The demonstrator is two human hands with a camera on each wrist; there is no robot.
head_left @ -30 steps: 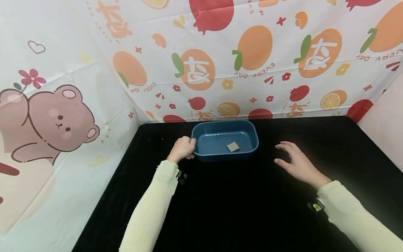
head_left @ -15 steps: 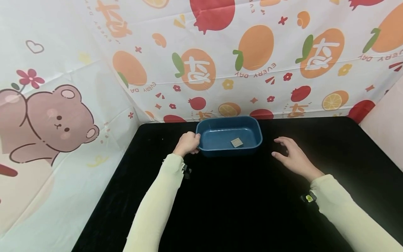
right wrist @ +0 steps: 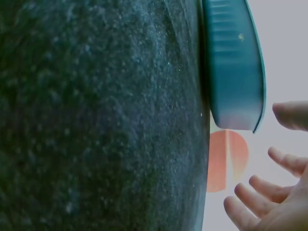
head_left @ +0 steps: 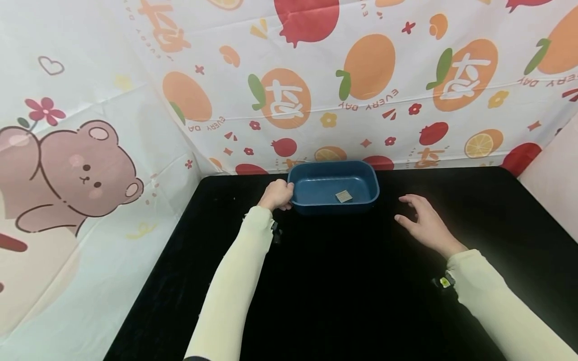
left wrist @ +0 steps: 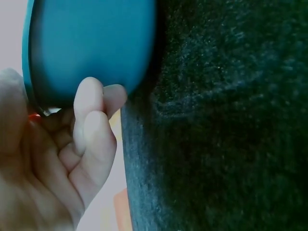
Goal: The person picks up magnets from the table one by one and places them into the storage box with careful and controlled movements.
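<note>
At the far side of the black table a blue rectangular plastic basin (head_left: 316, 206) sits with rounded corners. Inside it, toward the front right, lies a small pale square piece with a ribbed top (head_left: 343, 196). My left hand (head_left: 276, 194) grips the basin's left end at the rim. In the left wrist view, the thumb is at the rim and curled fingers (left wrist: 98, 130) lie against the outer wall. To the right of the basin my right hand (head_left: 426, 225) hovers apart from it, fingers spread and loosely bent, holding nothing.
The black table (head_left: 343, 286) reaches back to a white cloth (head_left: 253, 45) printed with fruit, hanging close behind the basin. A cloth with a bear print (head_left: 90, 170) hangs on the left side. Each wrist wears a small dark device.
My left hand and the basin have moved away toward the back of the table and slightly right, the ribbed piece going along. The right hand has shifted only a little.
</note>
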